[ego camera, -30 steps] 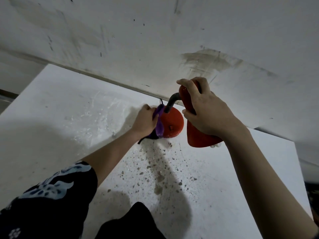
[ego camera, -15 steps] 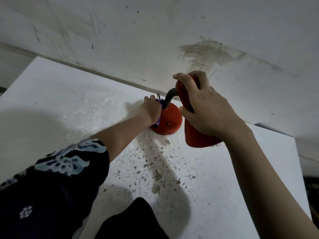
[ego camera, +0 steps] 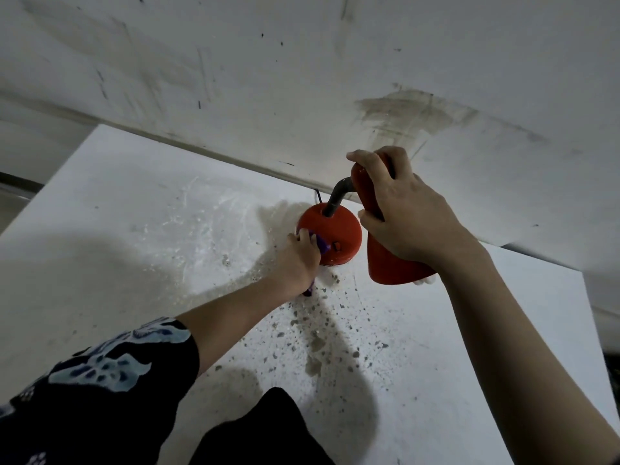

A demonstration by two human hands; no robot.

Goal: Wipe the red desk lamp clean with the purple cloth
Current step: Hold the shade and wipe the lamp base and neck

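Note:
The red desk lamp stands near the wall on a white table (ego camera: 134, 213). Its round red base (ego camera: 339, 229) carries a dark bent neck (ego camera: 339, 196) and a red cone shade (ego camera: 389, 266) that hangs down to the right. My right hand (ego camera: 406, 216) grips the upper part of the shade. My left hand (ego camera: 298, 260) presses the purple cloth (ego camera: 321, 244) against the near left edge of the base. Only small bits of the cloth show between my fingers and below my wrist.
A scuffed white wall (ego camera: 302, 78) with a brown smear rises right behind the lamp. Dark specks and crumbs (ego camera: 315, 347) litter the table in front of the base. The table's right edge (ego camera: 590, 330) lies beyond my right forearm.
My left hand has slid with the cloth from the top of the base by the neck down to its near left edge. My right hand keeps its grip on the shade.

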